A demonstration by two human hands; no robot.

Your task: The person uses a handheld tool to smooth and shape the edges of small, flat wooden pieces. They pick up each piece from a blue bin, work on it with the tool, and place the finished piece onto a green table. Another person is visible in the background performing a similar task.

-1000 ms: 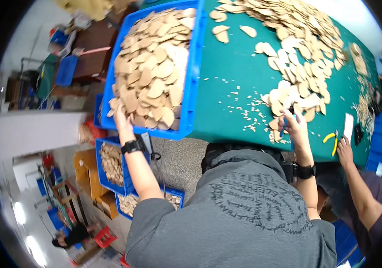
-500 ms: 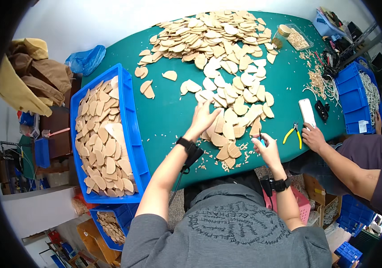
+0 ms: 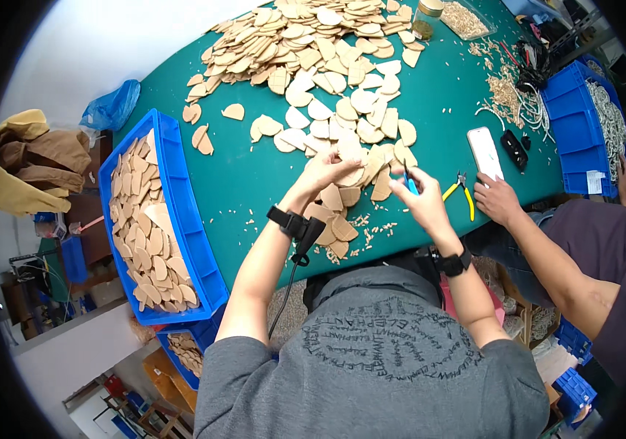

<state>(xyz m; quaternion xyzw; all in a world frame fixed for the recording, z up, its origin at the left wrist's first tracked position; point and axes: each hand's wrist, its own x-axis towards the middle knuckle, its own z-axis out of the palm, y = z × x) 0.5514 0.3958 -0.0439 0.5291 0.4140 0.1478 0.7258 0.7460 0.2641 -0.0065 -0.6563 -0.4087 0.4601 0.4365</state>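
My left hand (image 3: 320, 175) is over the near end of a spread of flat, tan half-round pieces. Its thumb and fingers close on the edge of one pale half-round piece (image 3: 351, 151). To the right, my right hand (image 3: 421, 201) grips a small blue-handled tool (image 3: 411, 186) with a thin dark tip pointing up; its exact kind is hidden by the fingers. Several more half-round pieces (image 3: 335, 227) lie just below my left hand, with small pale scraps (image 3: 371, 230) beside them on the green table (image 3: 247, 175).
A big heap of pieces (image 3: 284, 47) covers the far side. The blue crate (image 3: 174, 164) on the left is full of them. At right lie yellow-handled cutters (image 3: 467, 197) and a white phone (image 3: 483, 154) under a co-worker's hand (image 3: 500, 201). A jar (image 3: 424, 20) stands far back.
My left hand has gone from reaching over the pieces to pinching one. My right hand has lifted the blue-handled tool nearer to it. The whole view has shifted.
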